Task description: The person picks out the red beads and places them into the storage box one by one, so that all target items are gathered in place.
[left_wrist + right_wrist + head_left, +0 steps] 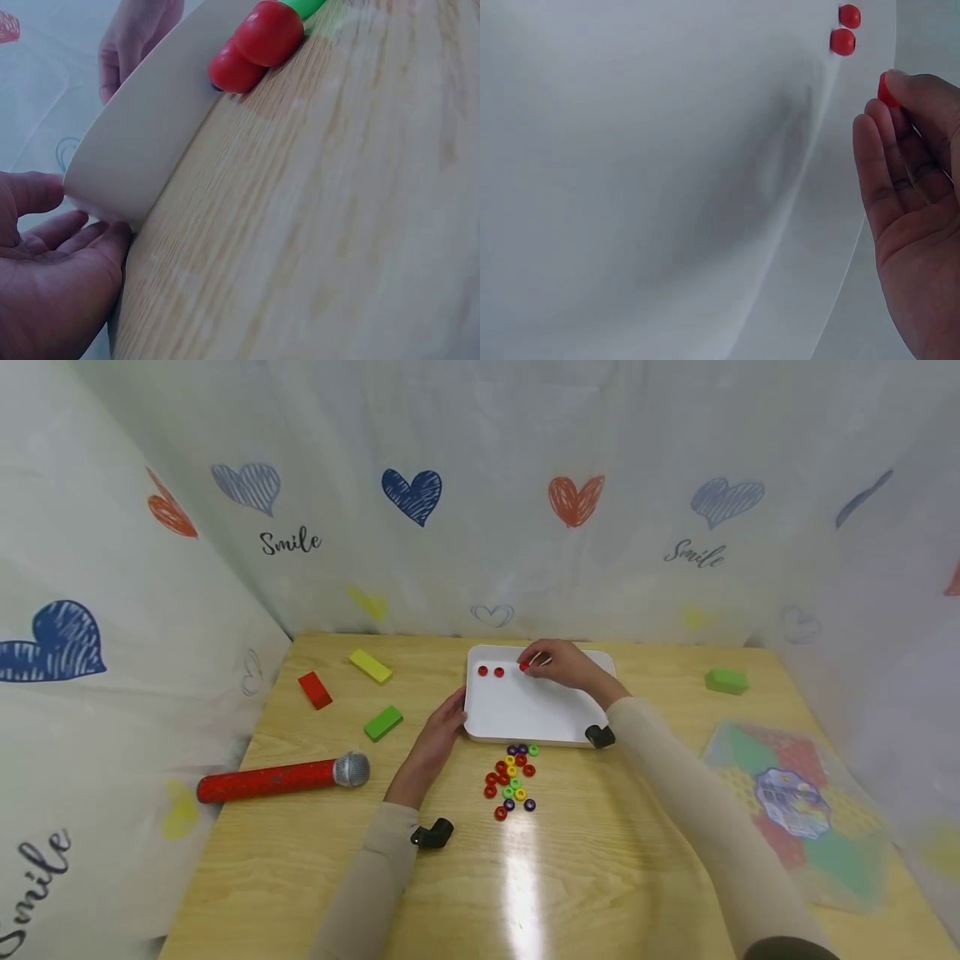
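Observation:
A white tray lies on the wooden table. My left hand holds its left side; in the left wrist view the thumb meets the rim and the fingers bend in at the lower edge. Over the back of the tray, my right hand pinches a red bead between thumb and fingertips. Two other red beads, one at the far left and one beside it, sit in a row inside the tray.
Loose red, purple, yellow and green beads lie in front of the tray. To the left are a red-handled microphone and red, yellow and green blocks. Another green block and a patterned plastic bag lie right.

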A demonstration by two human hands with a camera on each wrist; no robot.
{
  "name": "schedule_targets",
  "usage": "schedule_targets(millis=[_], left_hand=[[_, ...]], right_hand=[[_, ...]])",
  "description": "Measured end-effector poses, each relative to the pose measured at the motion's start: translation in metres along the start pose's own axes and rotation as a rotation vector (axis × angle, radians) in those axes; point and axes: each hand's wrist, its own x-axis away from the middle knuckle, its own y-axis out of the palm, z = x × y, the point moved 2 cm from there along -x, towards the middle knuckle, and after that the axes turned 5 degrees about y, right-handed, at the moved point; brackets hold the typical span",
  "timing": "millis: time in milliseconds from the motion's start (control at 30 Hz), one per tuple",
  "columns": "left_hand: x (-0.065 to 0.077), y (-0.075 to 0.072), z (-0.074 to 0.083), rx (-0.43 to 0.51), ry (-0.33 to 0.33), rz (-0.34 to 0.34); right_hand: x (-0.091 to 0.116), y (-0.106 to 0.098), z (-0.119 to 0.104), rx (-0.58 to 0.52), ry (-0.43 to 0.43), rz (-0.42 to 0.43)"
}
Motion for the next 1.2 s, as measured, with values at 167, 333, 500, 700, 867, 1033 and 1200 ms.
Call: schedule_targets(millis=[167, 333, 500, 700, 867, 1033, 1200], left_hand=[[0.005, 0.002, -0.008, -0.004, -0.029, 0.003], [0.011, 0.003, -0.015, -0.012, -0.047, 0.008], [0.013, 0.003, -0.019, -0.015, -0.038, -0.003], [0.012, 0.004, -0.019, 0.002, -0.027, -0.005], [0.009, 0.004, -0.014, -0.008, -0.023, -0.004], [0.004, 0.002, -0.01, -0.025, -0.012, 0.002], [0.0, -0.003, -0.007, -0.043, 0.017, -0.001]], right_hand=[[-0.002, 0.011, 0.01, 0.023, 0.004, -0.008], [-0.002, 0.021, 0.016, 0.048, 0.008, -0.021], [-0.001, 0.026, 0.018, 0.081, 0.008, -0.038], [-0.002, 0.025, 0.015, 0.119, 0.003, -0.048], [-0.003, 0.02, 0.009, 0.142, 0.01, -0.056], [-0.004, 0.012, 0.003, 0.144, 0.004, -0.046], [0.003, 0.002, -0.006, 0.087, -0.028, -0.023]])
